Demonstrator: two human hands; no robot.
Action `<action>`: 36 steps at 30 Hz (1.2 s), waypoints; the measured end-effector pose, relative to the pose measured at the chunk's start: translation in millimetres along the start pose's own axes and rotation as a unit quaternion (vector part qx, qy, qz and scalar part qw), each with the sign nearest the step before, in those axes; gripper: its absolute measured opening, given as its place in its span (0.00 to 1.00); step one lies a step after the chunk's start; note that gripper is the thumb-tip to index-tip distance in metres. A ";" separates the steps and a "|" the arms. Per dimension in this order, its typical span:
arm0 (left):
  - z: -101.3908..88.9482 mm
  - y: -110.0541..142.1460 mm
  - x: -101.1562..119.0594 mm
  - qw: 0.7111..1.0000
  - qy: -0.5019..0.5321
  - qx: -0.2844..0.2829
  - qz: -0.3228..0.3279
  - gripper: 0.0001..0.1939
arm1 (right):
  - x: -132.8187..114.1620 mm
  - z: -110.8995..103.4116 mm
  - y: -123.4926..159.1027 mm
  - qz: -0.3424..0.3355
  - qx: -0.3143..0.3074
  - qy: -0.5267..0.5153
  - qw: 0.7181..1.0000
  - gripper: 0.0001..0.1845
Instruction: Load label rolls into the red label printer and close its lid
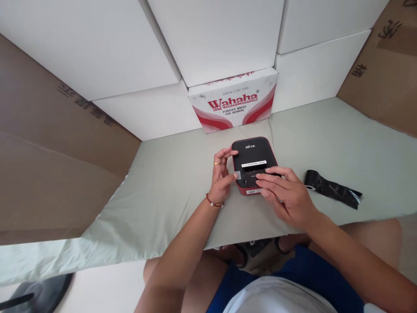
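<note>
A black label printer (254, 154) with a red rim lies on the green cloth in front of me, a white sticker strip across its top. My left hand (223, 174) is closed round its left side, fingers along the edge and thumb at the near left corner, beside a small pale tab (238, 175). Fingertips of my right hand (286, 191) press on the recessed near part of the printer, with the thumb by its near edge. Those fingers partly cover the recess. Right of this hand lies a roll of black film (314, 179), its loose end trailing to the right.
A white and red Wahaha water carton (233, 106) stands behind the printer, against stacked white boxes (215, 39). Brown cardboard boxes rise at the left (55, 152) and right (387, 78). The near edge of the cloth-covered surface (182, 208) runs just above my lap.
</note>
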State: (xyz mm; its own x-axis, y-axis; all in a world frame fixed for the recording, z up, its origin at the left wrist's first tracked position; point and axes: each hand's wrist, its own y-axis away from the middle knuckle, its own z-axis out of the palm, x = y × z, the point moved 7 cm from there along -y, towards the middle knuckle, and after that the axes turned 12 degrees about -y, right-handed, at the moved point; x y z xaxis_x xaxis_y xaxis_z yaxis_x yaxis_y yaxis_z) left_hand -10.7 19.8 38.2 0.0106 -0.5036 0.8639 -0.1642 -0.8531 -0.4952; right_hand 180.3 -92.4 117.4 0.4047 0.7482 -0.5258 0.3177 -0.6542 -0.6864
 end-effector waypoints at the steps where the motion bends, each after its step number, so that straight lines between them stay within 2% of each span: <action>1: 0.9 0.2 -0.5 1.000 -0.003 -0.001 -0.009 0.40 | -0.1 0.8 3.9 -0.002 0.005 0.003 1.000 0.18; 7: 4.3 0.6 -13.2 0.997 -0.016 -0.022 -0.073 0.47 | 4.8 7.0 16.1 0.017 0.015 0.002 1.000 0.26; 11: 9.6 1.9 -20.8 0.993 -0.009 -0.053 -0.103 0.50 | 6.1 8.8 17.6 0.020 0.026 0.002 0.999 0.25; 14: 11.2 2.7 -22.0 0.993 -0.010 -0.057 -0.104 0.49 | 5.3 5.7 14.8 0.029 0.015 -0.009 0.999 0.22; 18: 15.1 5.5 -22.6 0.992 0.023 -0.082 -0.090 0.48 | 5.9 -8.8 -9.7 0.056 -0.045 -0.045 0.996 0.14; 20: 16.3 6.8 -23.2 0.991 0.047 -0.089 -0.088 0.47 | 16.5 -16.2 -33.6 0.096 -0.082 -0.041 0.991 0.16; 22: 15.4 7.1 -24.6 0.990 0.065 -0.075 -0.098 0.43 | 37.8 -17.3 -60.6 0.148 -0.121 0.010 0.982 0.18; 24: 13.4 6.5 -26.9 0.990 0.068 -0.050 -0.116 0.38 | 64.6 -7.4 -84.0 0.181 -0.178 0.095 0.963 0.14; 26: 11.8 5.6 -29.6 0.990 0.055 -0.029 -0.130 0.33 | 92.9 11.1 -97.9 0.211 -0.237 0.169 0.933 0.09; 29: 12.0 4.4 -33.0 0.990 0.038 -0.019 -0.135 0.32 | 118.0 40.4 -104.7 0.218 -0.267 0.211 0.915 0.02; 32: 13.5 3.9 -34.6 0.989 0.054 -0.016 -0.139 0.33 | 119.9 56.8 -103.2 0.211 -0.259 0.213 0.918 0.08; 36: 13.7 4.2 -33.1 0.983 0.085 0.010 -0.159 0.31 | 108.7 54.7 -100.5 0.242 -0.281 0.227 0.901 0.13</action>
State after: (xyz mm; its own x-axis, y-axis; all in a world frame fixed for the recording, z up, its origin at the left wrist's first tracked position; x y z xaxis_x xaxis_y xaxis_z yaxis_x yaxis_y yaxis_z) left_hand 1.8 31.0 6.3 -0.1075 -0.1815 0.9775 -0.1604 -0.9671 -0.1972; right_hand 145.4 60.7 101.8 0.8806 0.3206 -0.3489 0.3413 -0.9399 -0.0022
